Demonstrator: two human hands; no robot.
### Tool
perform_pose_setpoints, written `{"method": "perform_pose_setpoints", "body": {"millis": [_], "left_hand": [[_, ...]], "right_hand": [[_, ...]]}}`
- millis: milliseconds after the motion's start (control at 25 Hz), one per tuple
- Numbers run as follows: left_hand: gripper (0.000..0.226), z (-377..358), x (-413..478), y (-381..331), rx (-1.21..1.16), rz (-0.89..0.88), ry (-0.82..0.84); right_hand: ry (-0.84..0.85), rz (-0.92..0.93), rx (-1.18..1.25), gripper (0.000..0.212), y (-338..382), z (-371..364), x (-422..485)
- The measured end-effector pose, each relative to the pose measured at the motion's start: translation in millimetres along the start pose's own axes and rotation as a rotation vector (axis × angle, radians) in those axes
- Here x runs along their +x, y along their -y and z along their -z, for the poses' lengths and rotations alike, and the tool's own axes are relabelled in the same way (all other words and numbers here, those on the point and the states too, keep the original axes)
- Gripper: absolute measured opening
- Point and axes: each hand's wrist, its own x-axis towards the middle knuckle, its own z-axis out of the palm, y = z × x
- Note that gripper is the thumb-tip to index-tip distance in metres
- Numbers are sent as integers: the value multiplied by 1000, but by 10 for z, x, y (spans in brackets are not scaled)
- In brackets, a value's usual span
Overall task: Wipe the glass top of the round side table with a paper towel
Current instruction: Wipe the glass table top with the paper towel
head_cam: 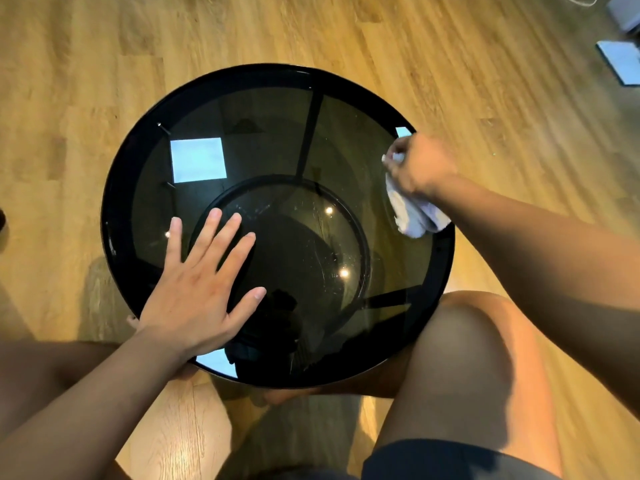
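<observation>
While seated close over the round side table (pixel 263 76), reaches both arms across it. Presses the left hand (pixel 197 292) flat on the near left part of the glass tabletop (pixel 270 133), fingers straight and spread, thumb angled out toward the centre, heel of the palm over the black rim (pixel 116 216). Grips a crumpled white paper towel (pixel 412 213) in the right hand (pixel 420 164), fingers curled round the wad, at the right edge of the glass just inside the rim. Loose tail of the towel trailing back toward the body, lying on the glass and touching the rim. Hands well apart, one on each side of the tabletop.

Visible through the smoky glass: a smaller lower ring (pixel 360 237) and dark struts (pixel 310 133) running out to the frame. On the glass itself, a pale square reflection (pixel 198 160) at the far left, two small bright light spots (pixel 344 273) nearer the centre, and fine specks or scratches around them; cannot tell which.

Bare right knee (pixel 467 341) close against the near right of the rim, dark shorts (pixel 450 459) at the bottom edge. Wooden floor (pixel 346 29) all round, with a flat white object (pixel 621 62) lying far off at the upper right, too blurred to identify
</observation>
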Motion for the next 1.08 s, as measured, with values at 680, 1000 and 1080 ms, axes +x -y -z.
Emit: {"method": "perform_pose_setpoints", "body": {"millis": [680,1000,1080], "left_hand": [[75,-5,-12,1,34,1,-3],[75,-16,-17,6,23,-2,2],[76,-33,-31,14,24,0,-17]], "right_hand": [[120,87,61,11,445,-75,-314],[73,-38,61,12,491,-76,-152],[189,11,90,13,462,-58,-190]]}}
